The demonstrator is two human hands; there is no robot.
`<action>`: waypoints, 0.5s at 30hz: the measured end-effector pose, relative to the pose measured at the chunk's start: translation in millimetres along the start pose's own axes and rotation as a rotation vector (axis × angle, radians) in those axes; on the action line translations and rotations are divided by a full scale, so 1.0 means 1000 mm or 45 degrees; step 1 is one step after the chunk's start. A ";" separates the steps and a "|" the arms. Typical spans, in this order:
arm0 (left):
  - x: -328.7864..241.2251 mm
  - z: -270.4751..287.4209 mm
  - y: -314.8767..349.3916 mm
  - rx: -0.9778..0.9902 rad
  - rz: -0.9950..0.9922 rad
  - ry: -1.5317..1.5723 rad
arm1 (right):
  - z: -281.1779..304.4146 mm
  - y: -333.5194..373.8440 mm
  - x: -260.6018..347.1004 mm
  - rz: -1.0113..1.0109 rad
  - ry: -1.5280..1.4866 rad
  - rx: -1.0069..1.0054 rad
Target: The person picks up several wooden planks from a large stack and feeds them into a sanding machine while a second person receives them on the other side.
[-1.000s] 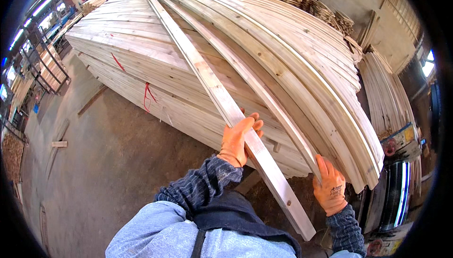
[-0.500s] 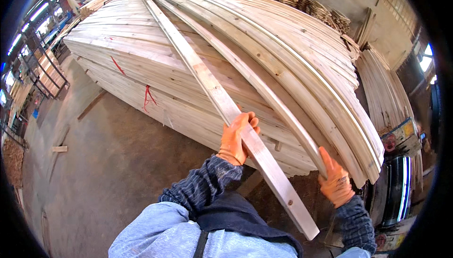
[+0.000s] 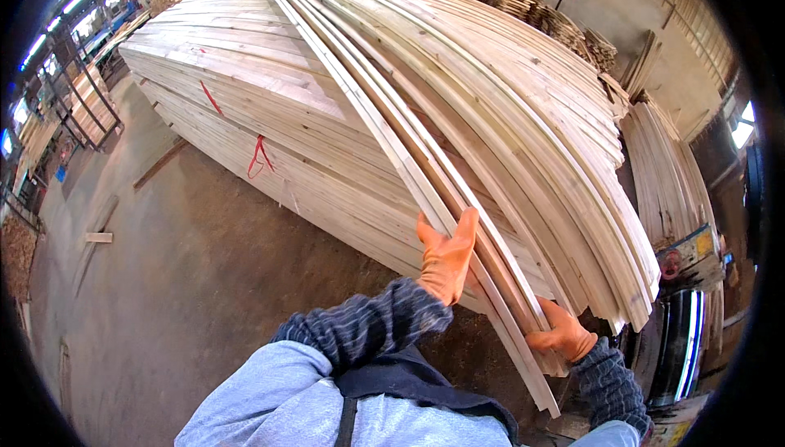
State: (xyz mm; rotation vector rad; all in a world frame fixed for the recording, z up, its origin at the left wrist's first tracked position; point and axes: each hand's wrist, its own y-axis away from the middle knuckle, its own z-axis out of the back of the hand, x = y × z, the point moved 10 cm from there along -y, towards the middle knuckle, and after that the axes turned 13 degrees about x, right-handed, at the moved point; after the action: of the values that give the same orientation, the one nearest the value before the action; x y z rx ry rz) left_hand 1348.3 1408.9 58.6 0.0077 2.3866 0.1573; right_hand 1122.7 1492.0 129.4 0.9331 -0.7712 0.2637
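A long pale wooden plank [image 3: 523, 365] lies along the top of a big stack of sawn boards [image 3: 245, 87], its near end jutting out toward me. My left hand [image 3: 446, 259], in an orange glove, is pressed flat against the plank's left side with fingers stretched up and thumb spread. My right hand [image 3: 560, 334], also gloved in orange, is closed around the plank close to its near end, from the right. The plank stands on its narrow edge among several similar loose boards.
Red straps [image 3: 260, 152] bind the stack's side. Bare concrete floor [image 3: 163, 300] lies to the left, with a small wood scrap [image 3: 98, 237] on it. Another stack of boards [image 3: 662, 177] stands at the right. Metal racks [image 3: 82, 103] line the far left.
The plank lay flat and slanted across the stack; now it is on edge, in line with the other boards. My left hand has opened from its grip. My right hand has closed on the plank's end.
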 end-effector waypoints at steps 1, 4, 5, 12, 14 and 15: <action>-0.004 -0.010 -0.002 -0.020 0.059 -0.071 | -0.001 0.003 0.007 0.038 -0.096 -0.042; -0.010 -0.008 -0.011 0.097 -0.119 -0.066 | 0.006 -0.006 0.000 0.319 -0.254 0.093; -0.011 -0.012 -0.012 0.156 -0.153 -0.023 | 0.010 -0.004 0.000 0.366 -0.127 0.061; -0.044 -0.021 0.011 0.398 0.113 -0.232 | 0.047 -0.102 0.152 0.403 0.538 -0.430; -0.037 -0.001 0.005 0.443 0.182 -0.483 | 0.051 -0.167 0.192 0.461 0.646 -0.432; -0.041 0.002 0.010 0.456 0.210 -0.496 | 0.054 -0.196 0.213 0.466 0.663 -0.465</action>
State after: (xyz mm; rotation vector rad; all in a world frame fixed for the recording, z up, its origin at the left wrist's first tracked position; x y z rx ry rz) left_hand 1378.9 1416.7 85.8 0.3709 1.9934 -0.1819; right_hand 1348.7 1309.4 174.9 0.3444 -0.4754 0.6353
